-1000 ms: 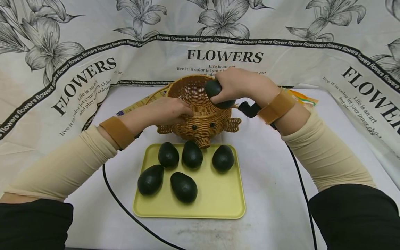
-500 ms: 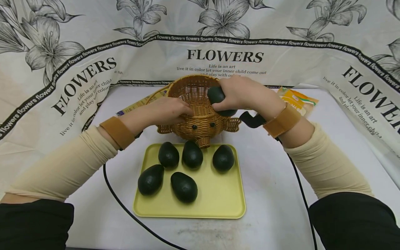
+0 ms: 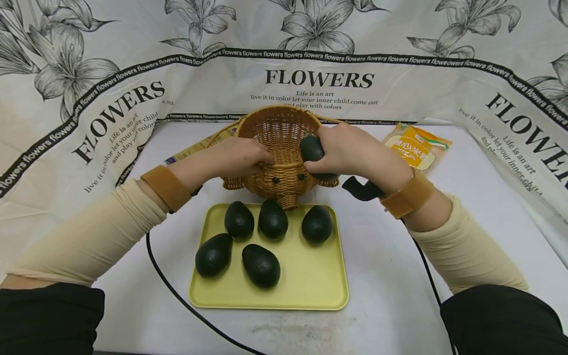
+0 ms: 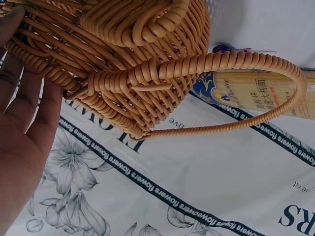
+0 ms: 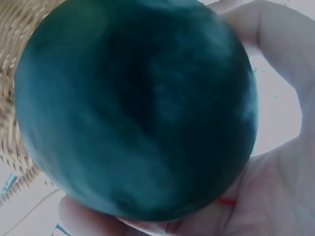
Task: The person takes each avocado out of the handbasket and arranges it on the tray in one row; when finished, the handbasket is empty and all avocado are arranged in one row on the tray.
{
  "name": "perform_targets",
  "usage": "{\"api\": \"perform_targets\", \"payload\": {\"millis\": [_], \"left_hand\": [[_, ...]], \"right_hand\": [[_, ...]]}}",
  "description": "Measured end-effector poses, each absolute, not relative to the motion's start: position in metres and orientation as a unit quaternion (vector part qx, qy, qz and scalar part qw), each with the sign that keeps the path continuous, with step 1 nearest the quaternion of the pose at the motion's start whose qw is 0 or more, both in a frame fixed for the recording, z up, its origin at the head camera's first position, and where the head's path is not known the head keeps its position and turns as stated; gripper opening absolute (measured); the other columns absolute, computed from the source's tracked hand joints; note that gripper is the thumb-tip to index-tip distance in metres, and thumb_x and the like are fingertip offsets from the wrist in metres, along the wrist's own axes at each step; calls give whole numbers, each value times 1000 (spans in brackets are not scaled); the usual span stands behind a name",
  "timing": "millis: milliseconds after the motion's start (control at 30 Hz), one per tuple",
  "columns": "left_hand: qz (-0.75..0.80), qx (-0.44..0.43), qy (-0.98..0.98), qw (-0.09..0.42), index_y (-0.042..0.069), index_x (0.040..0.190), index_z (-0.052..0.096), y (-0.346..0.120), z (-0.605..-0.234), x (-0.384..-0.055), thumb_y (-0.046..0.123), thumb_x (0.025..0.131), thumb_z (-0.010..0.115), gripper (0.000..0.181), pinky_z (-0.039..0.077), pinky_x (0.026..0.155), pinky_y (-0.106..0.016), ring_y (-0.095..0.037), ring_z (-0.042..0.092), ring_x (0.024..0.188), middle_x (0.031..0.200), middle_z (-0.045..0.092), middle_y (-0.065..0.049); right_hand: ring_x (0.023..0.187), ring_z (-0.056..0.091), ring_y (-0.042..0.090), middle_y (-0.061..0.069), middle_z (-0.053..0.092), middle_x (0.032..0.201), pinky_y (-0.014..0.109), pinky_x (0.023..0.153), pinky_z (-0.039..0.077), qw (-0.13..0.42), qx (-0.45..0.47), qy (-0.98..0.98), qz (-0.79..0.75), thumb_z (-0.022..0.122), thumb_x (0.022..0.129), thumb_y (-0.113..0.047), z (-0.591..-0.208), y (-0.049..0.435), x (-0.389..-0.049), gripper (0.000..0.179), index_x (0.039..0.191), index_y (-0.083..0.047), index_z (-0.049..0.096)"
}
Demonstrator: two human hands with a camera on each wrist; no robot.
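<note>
A brown wicker basket [image 3: 288, 180] with an animal face, ears and a snout stands behind a yellow tray [image 3: 310, 291]. My left hand [image 3: 241, 157] grips the basket's front left rim, fingers over the edge; the left wrist view shows the woven wall and a looped handle [image 4: 236, 61] beside it. My right hand [image 3: 348, 150] holds a dark green avocado [image 3: 312, 149] at the basket's right front rim. Close up in the right wrist view, that avocado [image 5: 138, 113] hides much of the hand. Several more avocados, one of them at the right [image 3: 317, 225], lie on the tray.
A yellow and clear food packet [image 3: 414, 145] lies at the back right. Behind the basket's left side is a long pack of noodles [image 3: 204, 145]. Black cables [image 3: 177, 296] run from both wrists across the white table. A flower-printed cloth [image 3: 319, 29] hangs behind.
My right hand, with the avocado, has come down and nearer, from over the basket's inside to its right front rim. The left hand and the tray's avocados stay put.
</note>
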State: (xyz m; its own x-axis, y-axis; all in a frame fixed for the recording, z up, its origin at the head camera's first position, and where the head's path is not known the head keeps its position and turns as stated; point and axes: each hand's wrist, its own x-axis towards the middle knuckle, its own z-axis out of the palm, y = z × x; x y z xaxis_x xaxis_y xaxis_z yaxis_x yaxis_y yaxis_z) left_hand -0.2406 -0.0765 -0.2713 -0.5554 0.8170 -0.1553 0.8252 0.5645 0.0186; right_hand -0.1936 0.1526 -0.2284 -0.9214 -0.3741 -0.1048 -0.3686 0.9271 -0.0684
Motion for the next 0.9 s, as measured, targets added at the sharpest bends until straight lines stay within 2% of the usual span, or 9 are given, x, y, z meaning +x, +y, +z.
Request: {"api": "perform_targets", "payload": {"millis": [267,533,900], "left_hand": [[-27,469,880,66,20,120,64,-77,-271,-239,19,89,65,31,55,81,-37,-20,63,105,115,67,-1],[-30,462,883,79,19,123,62,-77,-270,-238,21,89,65,34,54,86,-38,-20,61,111,121,65,-2],[-34,463,882,81,19,124,62,-77,-272,-240,21,90,64,34,53,86,-38,-21,61,111,122,65,-2]], "right_hand": [[65,55,23,9,59,79,29,51,39,66,-179,981,-33,61,76,-47,-241,151,-177,44,93,-6,53],[65,54,20,7,58,80,26,48,39,77,-193,977,-45,63,77,-49,-258,154,-158,47,96,-7,54],[62,53,18,4,57,74,25,49,38,98,-213,970,-61,66,75,-46,-277,154,-138,44,93,-7,55]]}}
